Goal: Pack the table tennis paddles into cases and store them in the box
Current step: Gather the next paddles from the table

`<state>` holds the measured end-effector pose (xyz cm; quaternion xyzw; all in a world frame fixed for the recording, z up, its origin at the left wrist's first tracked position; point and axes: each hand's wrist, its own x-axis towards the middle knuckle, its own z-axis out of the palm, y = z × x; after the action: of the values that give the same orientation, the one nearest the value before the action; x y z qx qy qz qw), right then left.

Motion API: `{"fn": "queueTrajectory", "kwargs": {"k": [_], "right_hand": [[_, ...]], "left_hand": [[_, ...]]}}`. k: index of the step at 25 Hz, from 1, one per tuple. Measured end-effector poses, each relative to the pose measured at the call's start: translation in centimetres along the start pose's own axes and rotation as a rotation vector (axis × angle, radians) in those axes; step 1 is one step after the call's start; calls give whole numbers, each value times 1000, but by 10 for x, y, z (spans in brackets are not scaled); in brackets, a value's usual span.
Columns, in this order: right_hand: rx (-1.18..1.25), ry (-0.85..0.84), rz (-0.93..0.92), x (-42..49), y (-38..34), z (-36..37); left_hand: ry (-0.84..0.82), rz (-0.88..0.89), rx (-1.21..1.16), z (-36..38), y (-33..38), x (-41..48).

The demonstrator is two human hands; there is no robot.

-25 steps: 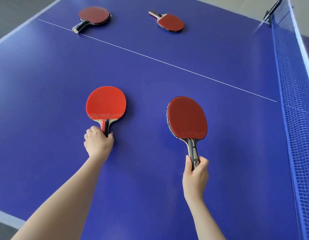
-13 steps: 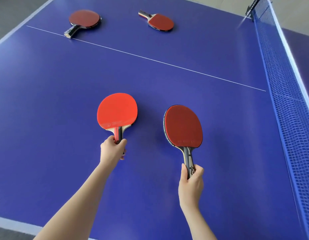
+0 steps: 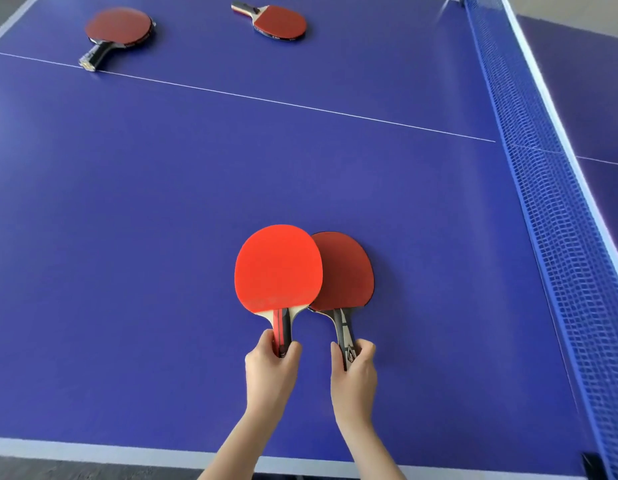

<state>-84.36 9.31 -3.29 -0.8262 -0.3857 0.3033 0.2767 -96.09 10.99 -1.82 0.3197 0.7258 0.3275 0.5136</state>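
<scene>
I had the bright paddle (image 3: 278, 268) by its handle in my left hand (image 3: 271, 367), fingers clenched round it, its blade overlapping the left edge of the dark paddle (image 3: 349, 271), whose handle my right hand (image 3: 354, 370) grasped the same way. Both were over the table (image 3: 162, 202) near its near edge; I could not tell whether they touched it. Two more lay red side up far off, the far-left paddle (image 3: 118, 26) with its handle end on the white line (image 3: 266, 100), the far-right paddle (image 3: 279, 21) beyond it, and the net (image 3: 550, 202) ran along the right.
</scene>
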Motion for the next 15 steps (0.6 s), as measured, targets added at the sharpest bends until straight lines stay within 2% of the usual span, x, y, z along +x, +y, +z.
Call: {"fn": "queueTrajectory", "kwargs": {"k": [3,7,15], "right_hand": [[84,-143,38,3,3,-11],[252,-352,199,9,10,-26],[391,-477,305,24,18,-41]], "left_hand": [[-3,25,45,21,1,-6],[43,42,72,52,5,-15],[132,80,231,86,1,-22]]}}
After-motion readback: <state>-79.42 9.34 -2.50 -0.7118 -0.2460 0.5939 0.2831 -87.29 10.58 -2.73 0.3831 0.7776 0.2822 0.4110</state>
